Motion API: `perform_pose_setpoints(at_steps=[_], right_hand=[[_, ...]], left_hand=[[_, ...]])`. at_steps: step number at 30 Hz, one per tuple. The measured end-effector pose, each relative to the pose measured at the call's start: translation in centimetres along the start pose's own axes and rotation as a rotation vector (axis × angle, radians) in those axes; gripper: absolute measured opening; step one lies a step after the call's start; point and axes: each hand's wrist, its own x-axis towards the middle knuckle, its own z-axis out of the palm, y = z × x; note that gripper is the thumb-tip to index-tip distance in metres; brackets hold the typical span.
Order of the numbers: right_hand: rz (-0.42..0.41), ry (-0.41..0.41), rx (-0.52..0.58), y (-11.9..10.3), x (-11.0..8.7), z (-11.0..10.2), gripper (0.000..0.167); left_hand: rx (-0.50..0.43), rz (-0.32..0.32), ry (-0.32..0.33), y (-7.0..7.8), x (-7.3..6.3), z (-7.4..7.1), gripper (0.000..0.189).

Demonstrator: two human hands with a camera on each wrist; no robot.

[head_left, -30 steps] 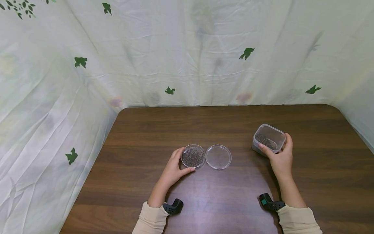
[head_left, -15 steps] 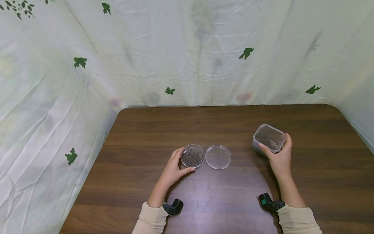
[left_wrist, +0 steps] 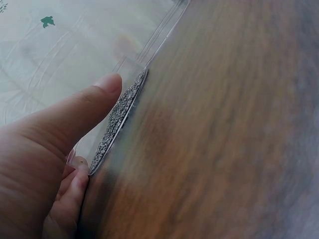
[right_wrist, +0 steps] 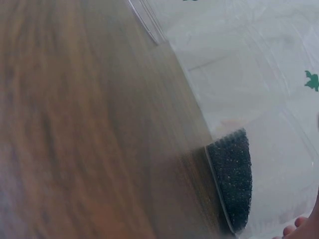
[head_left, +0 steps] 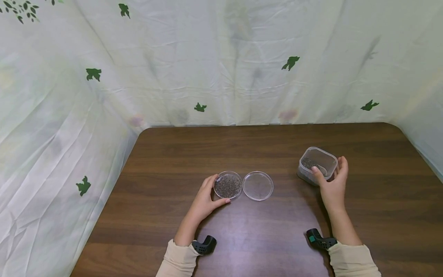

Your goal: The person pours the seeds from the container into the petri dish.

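Note:
A round clear petri dish (head_left: pixel 228 185) filled with grey-black granules lies on the table. My left hand (head_left: pixel 202 202) holds it by the rim, thumb at the near side and fingers at the far left. Granules (left_wrist: pixel 118 122) and the thumb (left_wrist: pixel 84 109) show in the left wrist view. Right beside the dish lies a clear round lid (head_left: pixel 258 186). Farther right stands a clear rectangular plastic container (head_left: pixel 320 157) with dark granules (right_wrist: pixel 233 179) heaped to one side. At its right is my right hand (head_left: pixel 333 190), its thumb raised over the near rim and its fingers loose alongside.
The brown wooden table (head_left: pixel 263 246) has its far edge against a whitish cloth (head_left: pixel 221 69) with green leaf prints, which also closes off the left and right sides. Black wrist devices (head_left: pixel 205 245) sit at both sleeves.
My right thumb has lifted off the container's side to above its rim, and the right fingers have loosened slightly. The left hand, petri dish and lid have stayed in place.

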Motion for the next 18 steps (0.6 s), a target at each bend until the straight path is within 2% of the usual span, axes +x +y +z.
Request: perform_pose_setpoints(at_steps=[6,18], right_hand=[[-0.069,0.028,0.005,-0.4,-0.1,0.0,0.075],[-0.169,0.075,0.072,-3.5,-1.1,0.6,0.067]], left_hand=[[0.0,0.004,0.004,0.0,-0.1,-0.1,0.085],[0.006,0.003,-0.003,0.0,0.0,0.0,0.085]])
